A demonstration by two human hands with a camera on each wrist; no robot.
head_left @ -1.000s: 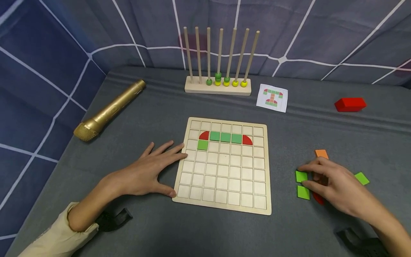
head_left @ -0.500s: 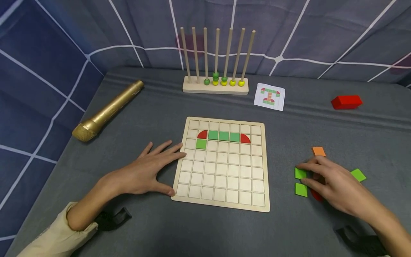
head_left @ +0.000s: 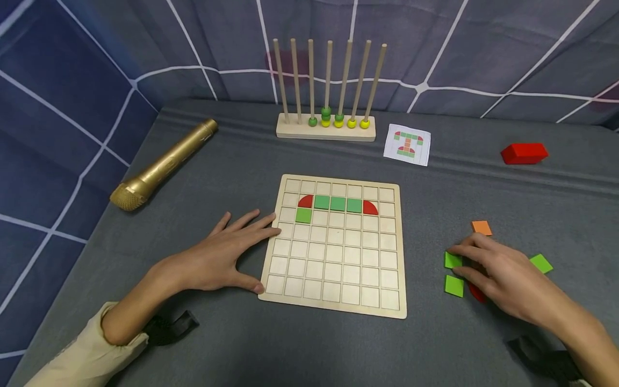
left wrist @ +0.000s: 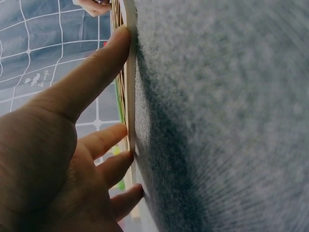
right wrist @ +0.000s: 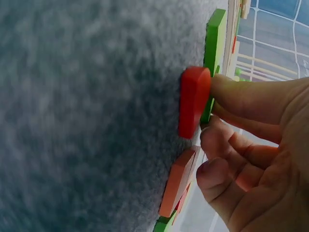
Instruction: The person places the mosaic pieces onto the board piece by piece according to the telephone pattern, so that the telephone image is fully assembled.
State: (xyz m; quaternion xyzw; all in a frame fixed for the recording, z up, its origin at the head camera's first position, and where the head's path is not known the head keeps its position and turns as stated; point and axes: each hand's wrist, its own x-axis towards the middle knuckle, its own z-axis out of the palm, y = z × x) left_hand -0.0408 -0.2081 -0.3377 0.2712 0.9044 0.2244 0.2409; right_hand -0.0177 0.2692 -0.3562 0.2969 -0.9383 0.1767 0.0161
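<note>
Between thumb (head_left: 468,273) and forefinger (head_left: 465,251), the right hand (head_left: 510,279) pinches a green square (head_left: 452,261).

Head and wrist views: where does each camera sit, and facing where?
Head: worn on the head, facing forward and down over the board; left hand, right hand and forearms show.
Left wrist: on that wrist, facing the left hand's fingers at the board's edge, right hand beyond.
Right wrist: on that wrist, facing the right hand pinching a green tile.
Head and right wrist share that tile.

Left hand (head_left: 217,264) splayed, palm down; right hand (head_left: 509,273) curled, pinching
</note>
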